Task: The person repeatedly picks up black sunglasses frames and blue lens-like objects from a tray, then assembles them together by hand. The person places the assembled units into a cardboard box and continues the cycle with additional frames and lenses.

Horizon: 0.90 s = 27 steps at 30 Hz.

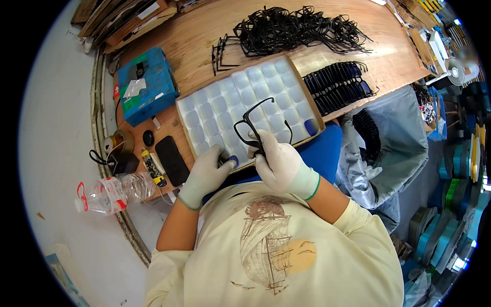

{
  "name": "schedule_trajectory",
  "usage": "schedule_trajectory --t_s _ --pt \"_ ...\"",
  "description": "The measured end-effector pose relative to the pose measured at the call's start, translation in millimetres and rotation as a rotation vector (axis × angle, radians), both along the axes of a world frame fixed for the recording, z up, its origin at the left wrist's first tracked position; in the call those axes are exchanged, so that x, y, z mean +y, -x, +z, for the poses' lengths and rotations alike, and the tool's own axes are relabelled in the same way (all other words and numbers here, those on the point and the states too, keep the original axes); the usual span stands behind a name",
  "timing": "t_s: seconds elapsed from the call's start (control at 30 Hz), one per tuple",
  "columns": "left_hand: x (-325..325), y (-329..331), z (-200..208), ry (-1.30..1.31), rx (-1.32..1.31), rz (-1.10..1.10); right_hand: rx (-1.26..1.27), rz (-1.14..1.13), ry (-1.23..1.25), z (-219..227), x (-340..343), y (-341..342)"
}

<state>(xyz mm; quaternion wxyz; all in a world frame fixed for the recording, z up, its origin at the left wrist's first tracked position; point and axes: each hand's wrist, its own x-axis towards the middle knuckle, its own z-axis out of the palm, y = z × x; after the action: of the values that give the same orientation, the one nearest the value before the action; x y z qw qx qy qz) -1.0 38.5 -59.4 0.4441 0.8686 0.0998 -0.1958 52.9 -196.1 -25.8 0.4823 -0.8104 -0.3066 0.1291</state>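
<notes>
My right hand (277,162), in a white glove, grips a black eyeglass frame (246,118) by its near side, with its temple arms pointing away from me. In my gloved left hand (208,171), closed fingers pinch a dark blue lens (233,159) a little left of the frame. Under both hands lies a shallow cardboard tray (306,90) with rows of pale, clear lenses (220,105). One dark blue lens (311,127) sits in its near right corner. Whether the frame has lenses in it I cannot tell.
A tangled heap of black eyeglass frames (296,31) lies behind the tray. Dark-lensed glasses (340,87) stand in rows at its right. To the left are a blue box (146,84), a phone (172,160) and a plastic bottle (110,195). A grey lined bin (396,138) stands right.
</notes>
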Motion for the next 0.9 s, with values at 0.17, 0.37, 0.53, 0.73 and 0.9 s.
schedule_trajectory --t_s 0.17,0.37,0.53,0.73,0.9 --pt "-4 6 31 0.549 -0.185 0.261 0.212 0.113 -0.054 15 8 0" --pt "-13 15 49 1.008 -0.157 0.398 0.547 0.204 -0.19 34 4 -4" --pt "-3 19 66 0.931 -0.139 0.154 0.514 0.322 -0.238 30 -1 -4" --pt "-11 25 59 0.629 -0.317 0.159 0.418 0.184 -0.232 29 2 2" --pt "-21 22 73 0.364 -0.421 0.143 0.301 0.143 -0.176 33 1 2"
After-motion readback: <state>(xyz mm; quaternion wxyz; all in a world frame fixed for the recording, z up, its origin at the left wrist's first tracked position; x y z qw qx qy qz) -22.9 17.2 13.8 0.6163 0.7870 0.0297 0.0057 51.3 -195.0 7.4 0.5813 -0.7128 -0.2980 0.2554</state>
